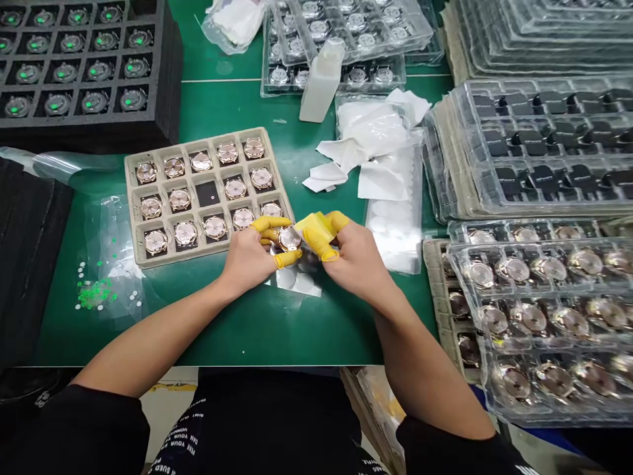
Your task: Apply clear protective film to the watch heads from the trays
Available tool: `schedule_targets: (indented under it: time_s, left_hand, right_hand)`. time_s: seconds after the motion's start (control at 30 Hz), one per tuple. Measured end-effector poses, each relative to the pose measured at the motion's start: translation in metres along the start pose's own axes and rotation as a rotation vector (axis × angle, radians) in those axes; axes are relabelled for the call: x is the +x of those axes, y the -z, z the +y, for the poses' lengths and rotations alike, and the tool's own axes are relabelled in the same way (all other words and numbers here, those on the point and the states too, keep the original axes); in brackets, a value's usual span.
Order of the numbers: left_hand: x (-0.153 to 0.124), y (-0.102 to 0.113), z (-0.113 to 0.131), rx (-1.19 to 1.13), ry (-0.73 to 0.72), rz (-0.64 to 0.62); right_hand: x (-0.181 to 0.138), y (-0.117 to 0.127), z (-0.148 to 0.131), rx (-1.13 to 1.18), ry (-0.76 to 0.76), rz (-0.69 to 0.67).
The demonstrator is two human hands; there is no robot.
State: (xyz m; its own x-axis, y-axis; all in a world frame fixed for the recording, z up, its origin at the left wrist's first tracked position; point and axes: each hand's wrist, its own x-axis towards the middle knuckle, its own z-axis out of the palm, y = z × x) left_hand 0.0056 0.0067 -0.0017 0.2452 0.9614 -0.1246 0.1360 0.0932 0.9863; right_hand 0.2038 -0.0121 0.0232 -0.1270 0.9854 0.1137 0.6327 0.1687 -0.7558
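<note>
Yellow rubber caps are worn on the fingers (277, 223) of both hands. A rose-gold watch case (289, 238) is pinched between the capped thumb and forefingers of the left hand (246, 258), face turned up, just in front of the near right corner of a beige tray (132, 198). A small yellow cloth (316, 228) is gripped by the fingers of the right hand (357, 258) and is pressed against the right edge of the watch case. Fifteen pockets are counted in the tray, in three rows of five; fourteen are filled with watch cases and one, in the middle row, is seen dark and bare. Both forearms are stretched forward over the green bench (237, 330), wrists angled inward so that the hands meet at the centre. One white bottle (322, 80) is stood farther back.
</note>
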Motion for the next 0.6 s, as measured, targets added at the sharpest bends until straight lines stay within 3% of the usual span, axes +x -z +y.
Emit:
schedule_targets:
  time_s: [0.13,0.27,0.47,0.6]
  left_hand:
    - [0.001,0.0,-0.003,-0.047,-0.005,0.012]
    - [0.002,0.002,-0.003,-0.057,-0.025,0.007]
    - [0.004,0.002,-0.001,-0.109,-0.008,-0.025]
    - [0.003,0.001,-0.002,-0.115,0.005,-0.02]
  right_hand:
    - [-0.002,-0.013,0.008,-0.095,0.128,-0.004]
    - [-0.001,-0.024,0.019,-0.12,0.135,0.078]
    - [0.003,-0.013,0.013,0.211,0.017,-0.014]
    - [0.001,-0.012,0.009,0.005,0.197,0.041]
